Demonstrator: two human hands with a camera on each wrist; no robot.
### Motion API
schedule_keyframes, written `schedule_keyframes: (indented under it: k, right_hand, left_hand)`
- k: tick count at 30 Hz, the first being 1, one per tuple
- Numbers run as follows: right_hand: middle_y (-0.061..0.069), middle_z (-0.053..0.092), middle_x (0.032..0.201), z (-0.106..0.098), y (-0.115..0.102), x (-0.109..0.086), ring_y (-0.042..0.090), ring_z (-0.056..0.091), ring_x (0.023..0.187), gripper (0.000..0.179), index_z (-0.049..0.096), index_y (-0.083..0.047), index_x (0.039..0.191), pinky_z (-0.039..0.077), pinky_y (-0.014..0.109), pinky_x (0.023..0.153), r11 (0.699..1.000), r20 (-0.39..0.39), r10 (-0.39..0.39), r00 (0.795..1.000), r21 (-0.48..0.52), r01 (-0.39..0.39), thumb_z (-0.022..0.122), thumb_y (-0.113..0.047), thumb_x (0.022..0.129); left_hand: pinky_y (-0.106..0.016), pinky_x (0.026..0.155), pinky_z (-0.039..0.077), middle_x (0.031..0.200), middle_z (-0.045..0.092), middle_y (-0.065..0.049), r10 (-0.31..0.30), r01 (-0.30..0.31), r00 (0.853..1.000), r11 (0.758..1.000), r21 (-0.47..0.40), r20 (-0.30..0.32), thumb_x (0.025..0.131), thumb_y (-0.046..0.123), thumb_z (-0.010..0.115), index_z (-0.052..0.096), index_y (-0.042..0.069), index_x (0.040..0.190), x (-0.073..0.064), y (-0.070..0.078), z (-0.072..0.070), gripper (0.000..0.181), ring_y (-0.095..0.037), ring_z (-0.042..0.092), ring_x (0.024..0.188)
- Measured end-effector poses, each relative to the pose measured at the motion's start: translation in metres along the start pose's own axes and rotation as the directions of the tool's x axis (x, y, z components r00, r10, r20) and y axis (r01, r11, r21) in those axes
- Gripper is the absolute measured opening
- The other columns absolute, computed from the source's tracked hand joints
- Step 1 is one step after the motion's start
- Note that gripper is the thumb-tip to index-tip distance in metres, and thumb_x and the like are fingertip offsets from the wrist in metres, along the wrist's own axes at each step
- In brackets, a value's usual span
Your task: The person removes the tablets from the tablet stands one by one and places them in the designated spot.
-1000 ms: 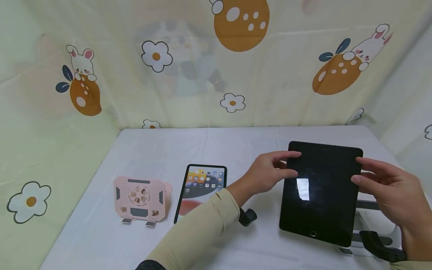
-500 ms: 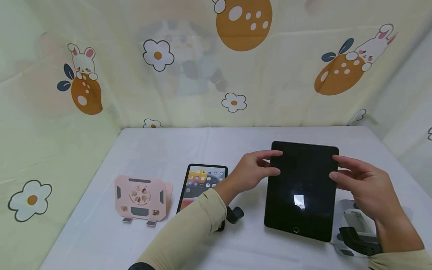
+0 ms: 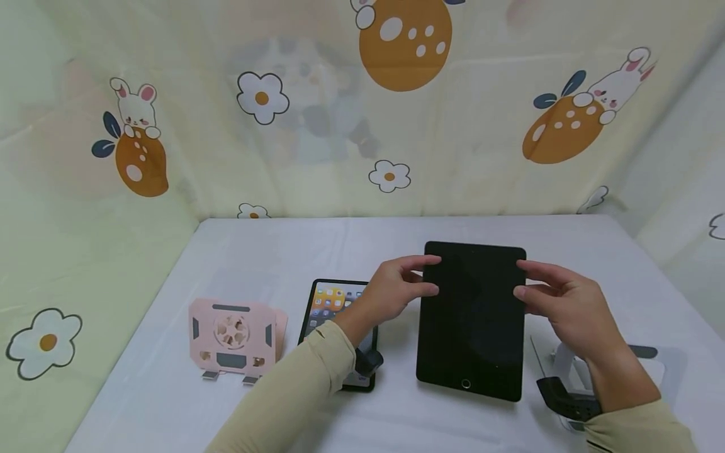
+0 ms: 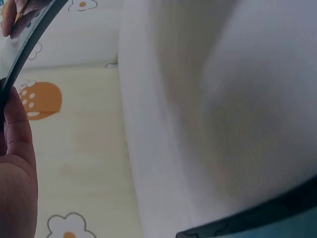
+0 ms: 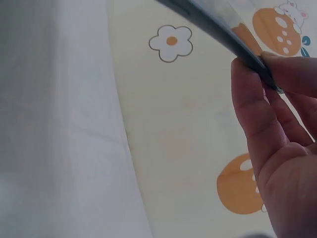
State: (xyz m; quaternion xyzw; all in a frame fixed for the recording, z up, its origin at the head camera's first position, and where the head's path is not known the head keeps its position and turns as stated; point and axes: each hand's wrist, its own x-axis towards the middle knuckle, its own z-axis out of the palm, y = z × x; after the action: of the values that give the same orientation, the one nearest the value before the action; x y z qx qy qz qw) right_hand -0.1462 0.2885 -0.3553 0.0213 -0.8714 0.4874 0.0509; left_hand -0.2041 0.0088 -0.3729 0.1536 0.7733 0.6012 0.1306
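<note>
A black tablet [image 3: 472,321] with a dark screen and a round home button hangs over the table, tilted, between both hands. My left hand [image 3: 399,286] pinches its left edge near the top corner, thumb and a finger on the edge. On the opposite edge my right hand [image 3: 572,308] pinches it at about the same height. The right wrist view shows the thin tablet edge [image 5: 218,37] between thumb and fingers. Behind the left forearm lies a second tablet [image 3: 334,302] with its screen lit with app icons, partly hidden by the arm.
At the left of the white table [image 3: 272,251] stands a pink stand [image 3: 231,336] with a round fan-like cutout and grey pads. A grey-white stand [image 3: 646,365] sits at the right, partly covered by the right wrist. Patterned curtains [image 3: 317,189] enclose the table.
Both hands have carried the black tablet leftward, away from the grey-white stand. The left forearm now covers more of the lit tablet's middle.
</note>
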Motion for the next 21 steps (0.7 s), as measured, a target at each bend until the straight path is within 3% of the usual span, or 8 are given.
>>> schedule_keyframes:
  k: [4,21]
  right_hand:
    - [0.024,0.051,0.138,0.011,-0.006,0.002,-0.003,0.066,0.086,0.054,0.048,-0.001,0.146,0.051,0.013,0.075,1.000,0.004,0.003,1.000,0.022,-0.003,0.064,-0.024,0.100]
    - [0.026,0.053,0.135,0.039,-0.012,0.009,-0.001,0.066,0.087,0.048,0.051,0.000,0.143,0.053,0.016,0.075,0.997,0.037,-0.019,0.999,0.070,0.016,0.064,-0.017,0.100]
  left_hand:
    - [-0.034,0.080,0.051,0.124,0.058,0.008,0.000,0.001,1.000,1.000,0.006,-0.023,0.090,0.018,0.077,0.068,0.030,0.130,-0.003,-0.004,-0.008,0.043,-0.014,0.059,0.101]
    - [-0.035,0.082,0.052,0.125,0.058,0.004,-0.058,0.059,0.996,0.998,0.018,-0.072,0.089,0.019,0.078,0.067,0.032,0.130,-0.013,-0.020,-0.026,0.044,-0.015,0.060,0.101]
